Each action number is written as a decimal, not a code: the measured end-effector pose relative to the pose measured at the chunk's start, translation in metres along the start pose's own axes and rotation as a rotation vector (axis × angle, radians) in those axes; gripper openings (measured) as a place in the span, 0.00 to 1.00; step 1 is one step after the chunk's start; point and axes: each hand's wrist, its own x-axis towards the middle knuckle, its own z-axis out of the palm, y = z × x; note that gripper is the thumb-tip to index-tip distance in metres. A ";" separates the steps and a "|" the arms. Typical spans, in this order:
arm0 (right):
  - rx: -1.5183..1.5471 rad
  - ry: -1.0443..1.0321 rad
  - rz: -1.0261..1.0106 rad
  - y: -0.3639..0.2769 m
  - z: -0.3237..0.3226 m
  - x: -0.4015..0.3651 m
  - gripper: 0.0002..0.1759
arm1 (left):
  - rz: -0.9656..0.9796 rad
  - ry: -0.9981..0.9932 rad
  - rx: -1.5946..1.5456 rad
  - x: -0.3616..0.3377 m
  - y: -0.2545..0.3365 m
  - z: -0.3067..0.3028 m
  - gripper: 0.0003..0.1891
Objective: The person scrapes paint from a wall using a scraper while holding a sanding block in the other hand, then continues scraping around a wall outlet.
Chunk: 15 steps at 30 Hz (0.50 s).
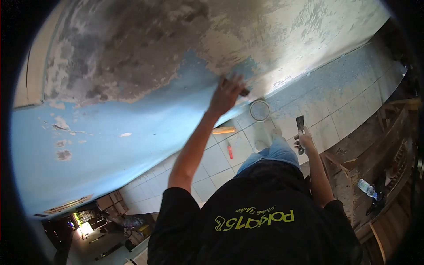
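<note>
My left hand (226, 95), smeared by motion, reaches up to the wall (163, 97). Its fingers are closed round a dark brownish, block-like object (244, 92) whose kind I cannot make out. The wall is light blue, with large patches of grey and whitish bare surface where the blue is gone. Lower, at my right side, my right hand (304, 140) grips a putty knife (300, 122) with its flat dark blade pointing away from me. A round bucket (251, 111) with greyish contents or inside stands on the floor between the two hands, near the wall.
Dusty pale tiles (212, 161) run along the wall's foot. An orange-yellow bar (224, 130) and a small red item (230, 152) lie there. On the right are wooden boards (375, 143) and a plastic bottle (366, 188). Boxes (106, 202) and clutter stand at lower left.
</note>
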 end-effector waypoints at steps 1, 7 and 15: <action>-0.157 -0.018 -0.040 -0.011 -0.001 -0.005 0.15 | -0.098 -0.068 -0.074 -0.017 0.013 0.015 0.17; -0.469 -0.142 -0.277 -0.054 0.034 -0.019 0.16 | -0.637 0.103 -0.408 -0.089 0.053 -0.005 0.14; -0.185 -0.672 -0.533 -0.158 0.158 -0.077 0.14 | -0.732 0.611 -0.170 -0.163 0.017 -0.093 0.17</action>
